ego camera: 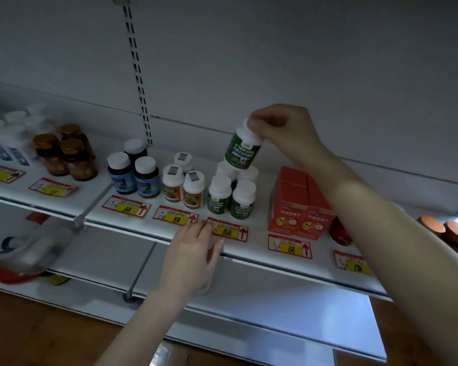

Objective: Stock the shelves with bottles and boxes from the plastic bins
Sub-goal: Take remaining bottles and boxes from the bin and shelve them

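White shelf [262,207] with price tags [126,207] along the front, dim lighting. Right hand [283,128] fingers pinch the cap of a green bottle [243,151], tilted just over the other green bottles [232,196] beside red boxes [299,204]. Left hand [191,257] fingers are loose, holding nothing, by the 168 tag [229,231].

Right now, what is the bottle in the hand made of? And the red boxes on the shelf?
The bottle in the right hand looks like white plastic: opaque, smooth, slightly matte, with a shinier green label, paper or film. The red boxes are probably thin printed cardboard: flat faces, sharp folded edges, a seam along the top.
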{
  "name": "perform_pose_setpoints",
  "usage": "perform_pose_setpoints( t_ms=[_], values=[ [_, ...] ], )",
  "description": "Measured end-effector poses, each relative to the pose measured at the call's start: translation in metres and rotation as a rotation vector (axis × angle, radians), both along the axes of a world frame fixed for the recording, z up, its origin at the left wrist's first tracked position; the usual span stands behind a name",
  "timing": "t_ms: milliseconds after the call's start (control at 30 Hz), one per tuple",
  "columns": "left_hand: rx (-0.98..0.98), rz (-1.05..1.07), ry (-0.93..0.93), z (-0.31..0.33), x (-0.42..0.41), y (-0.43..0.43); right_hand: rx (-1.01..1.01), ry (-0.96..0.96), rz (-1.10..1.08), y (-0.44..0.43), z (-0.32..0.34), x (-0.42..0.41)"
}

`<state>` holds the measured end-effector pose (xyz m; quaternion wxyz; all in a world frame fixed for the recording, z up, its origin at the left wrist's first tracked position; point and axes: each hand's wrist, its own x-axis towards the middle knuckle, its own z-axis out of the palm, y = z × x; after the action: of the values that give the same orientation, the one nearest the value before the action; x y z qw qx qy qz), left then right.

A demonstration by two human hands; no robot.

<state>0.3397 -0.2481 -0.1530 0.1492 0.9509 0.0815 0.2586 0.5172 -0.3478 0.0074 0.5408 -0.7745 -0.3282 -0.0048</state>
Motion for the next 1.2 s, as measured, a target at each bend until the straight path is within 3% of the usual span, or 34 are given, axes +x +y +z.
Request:
perform_pose_setpoints(
  t_ms=[233, 400, 633, 1200],
  values=[
    [0.032, -0.215, 0.070, -0.033, -0.003, 0.023, -0.117, -0.168, -0.239, 0.044, -0.021, 0.029],
    [-0.014, -0.323, 0.126, -0.052, -0.003, 0.034, -0.223, -0.152, -0.312, 0.063, -0.041, 0.043],
    [0.013, -0.318, 0.084, -0.058, -0.006, 0.037, -0.398, -0.081, -0.253, 0.075, -0.067, 0.048],
    [0.057, -0.309, 0.081, -0.062, -0.008, 0.038, -0.586, 0.003, -0.182, 0.078, -0.092, 0.055]
  ],
)
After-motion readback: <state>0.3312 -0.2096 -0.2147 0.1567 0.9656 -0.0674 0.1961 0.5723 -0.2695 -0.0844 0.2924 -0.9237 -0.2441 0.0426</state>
